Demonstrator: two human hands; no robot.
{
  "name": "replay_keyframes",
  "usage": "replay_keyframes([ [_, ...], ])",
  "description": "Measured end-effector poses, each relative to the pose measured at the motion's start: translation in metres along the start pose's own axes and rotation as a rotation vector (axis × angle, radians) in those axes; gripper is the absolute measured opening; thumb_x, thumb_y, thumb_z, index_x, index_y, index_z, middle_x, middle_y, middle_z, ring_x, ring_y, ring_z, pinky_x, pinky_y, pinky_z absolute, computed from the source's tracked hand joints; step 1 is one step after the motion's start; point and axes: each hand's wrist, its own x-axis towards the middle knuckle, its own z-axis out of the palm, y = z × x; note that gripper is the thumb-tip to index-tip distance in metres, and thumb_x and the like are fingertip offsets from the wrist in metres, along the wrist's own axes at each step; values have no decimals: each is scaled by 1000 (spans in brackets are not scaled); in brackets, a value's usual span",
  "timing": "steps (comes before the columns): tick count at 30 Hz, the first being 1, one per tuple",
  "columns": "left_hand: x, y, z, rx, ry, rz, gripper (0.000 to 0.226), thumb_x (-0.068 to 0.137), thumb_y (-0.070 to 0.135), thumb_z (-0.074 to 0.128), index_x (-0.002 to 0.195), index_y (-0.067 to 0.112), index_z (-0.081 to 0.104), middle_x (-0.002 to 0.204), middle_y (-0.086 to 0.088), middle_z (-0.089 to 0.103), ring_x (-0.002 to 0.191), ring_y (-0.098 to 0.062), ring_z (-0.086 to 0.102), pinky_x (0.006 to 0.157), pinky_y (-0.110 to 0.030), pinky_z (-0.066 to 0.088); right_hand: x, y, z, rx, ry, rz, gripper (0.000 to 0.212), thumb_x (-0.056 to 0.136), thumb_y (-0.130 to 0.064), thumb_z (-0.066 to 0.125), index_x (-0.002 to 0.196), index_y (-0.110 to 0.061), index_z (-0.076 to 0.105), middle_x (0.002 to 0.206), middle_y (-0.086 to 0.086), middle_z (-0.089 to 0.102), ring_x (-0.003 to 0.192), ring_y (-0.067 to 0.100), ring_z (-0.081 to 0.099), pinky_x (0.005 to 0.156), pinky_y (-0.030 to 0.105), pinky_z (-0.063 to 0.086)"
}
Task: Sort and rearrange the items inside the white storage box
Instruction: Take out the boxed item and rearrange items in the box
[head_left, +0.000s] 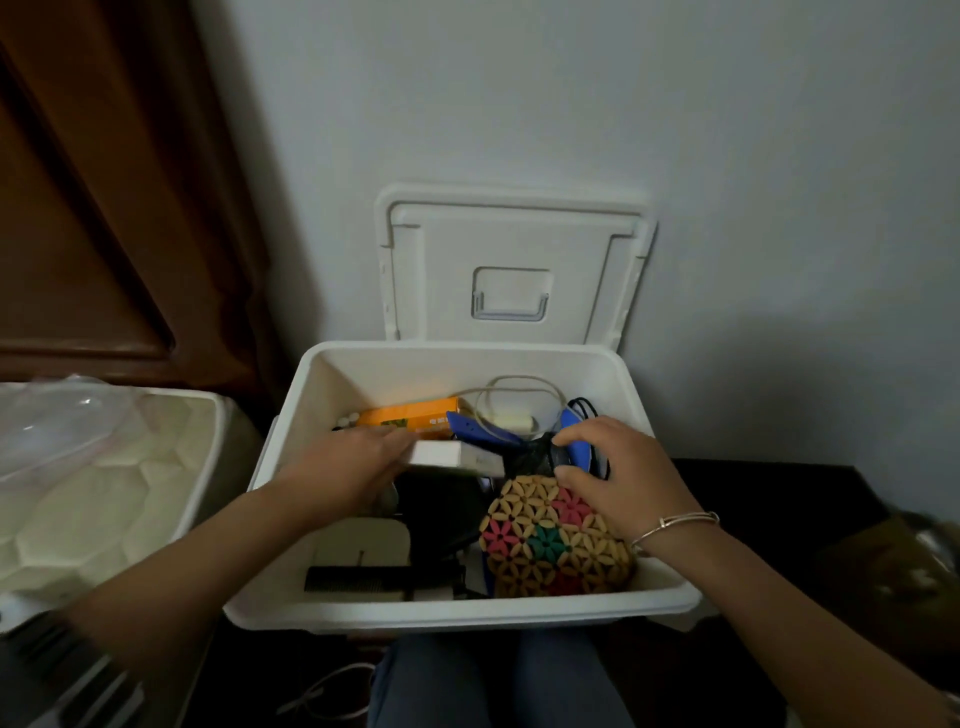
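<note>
We've got the white storage box (457, 614) sitting right up against our knees in jeans (441, 686), with its back edge by a plain pale grey wall (727, 130). The lid (511, 244) is off and stands leaning on that wall behind it: smooth moulded plastic with a recessed square handle. On the left there's a dark brown wooden panel (78, 208) and the corner of a quilted cream mattress (93, 493) with some crinkly clear plastic on it. The surface to the right is dark, and we can't make out much there.

Inside it's a jumble: a glossy orange carton (415, 415) at the back, a looped white cable (514, 392), a blue strap (475, 431), a black toothed comb (358, 579) at the front, and a rounded beaded pouch (550, 545) made of pale wooden beads in flower patterns with pink, green and red patches.

Our left hand (353, 462) is gripping a small white rectangular carton (457, 457) by one end. The right hand (618, 473), a thin metal bangle (675, 525) on its wrist, is curled over the blue and black stuff with the thumb on the pouch. We honestly can't tell if it's actually holding anything.
</note>
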Motion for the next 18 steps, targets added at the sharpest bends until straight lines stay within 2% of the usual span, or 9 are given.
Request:
replay_keyframes([
  [2,0,5,-20,-259,87,-64,17,97,28,51,107,15,55,101,-4,66,89,-23,63,74,-34,48,2,-5,5,212,12,58,35,81,-23,72,114,-23,62,107,-15,60,101,-3,52,83,-2,34],
  [5,0,17,-45,-1016,73,-167,16,95,16,56,109,10,63,102,-1,72,83,-6,69,65,-12,49,10,-14,20,521,-155,183,44,81,-28,71,122,-26,55,116,-12,61,108,1,57,93,18,44],
  [7,-2,31,-49,-1446,-50,-235,20,96,10,53,114,7,63,106,-6,74,91,-12,71,68,-16,54,17,-19,32,679,-197,206,32,84,-22,69,113,-26,57,112,-7,67,103,6,63,89,25,51],
  [9,-1,37,-44,-1544,-100,-306,21,97,14,52,115,9,63,106,-4,74,95,-14,71,71,-20,56,23,-18,41,749,-140,214,22,85,-14,67,99,-29,58,104,-5,70,95,8,67,81,26,54],
  [11,6,32,-35,-1403,-52,-354,24,98,25,52,113,11,63,107,2,73,99,-11,68,83,-20,54,26,-7,45,812,-33,250,22,85,-8,66,95,-27,60,100,-3,71,91,10,68,76,26,55],
  [13,19,14,-25,-949,93,-425,25,98,28,51,117,16,61,112,6,67,105,-13,61,86,-13,44,27,8,45,902,155,311,22,86,-5,64,99,-22,62,99,-3,71,91,13,68,75,29,55],
  [14,25,4,-19,-694,132,-457,29,98,26,52,125,18,56,119,5,63,109,-15,58,87,-16,42,27,15,44,939,277,326,23,86,-4,63,102,-20,62,97,-5,71,89,11,68,74,27,56],
  [16,40,-9,-1,-384,92,-432,42,94,18,51,136,16,46,133,-3,53,120,-23,51,96,-29,39,28,25,43,964,508,318,26,86,-2,63,100,-25,63,90,-13,73,82,1,67,68,17,54],
  [18,56,-13,19,-148,-29,-366,53,89,16,52,140,20,38,139,-3,45,125,-26,45,100,-37,38,30,29,42,959,643,318,27,87,-6,63,96,-32,62,86,-20,72,79,-3,67,63,11,51],
])
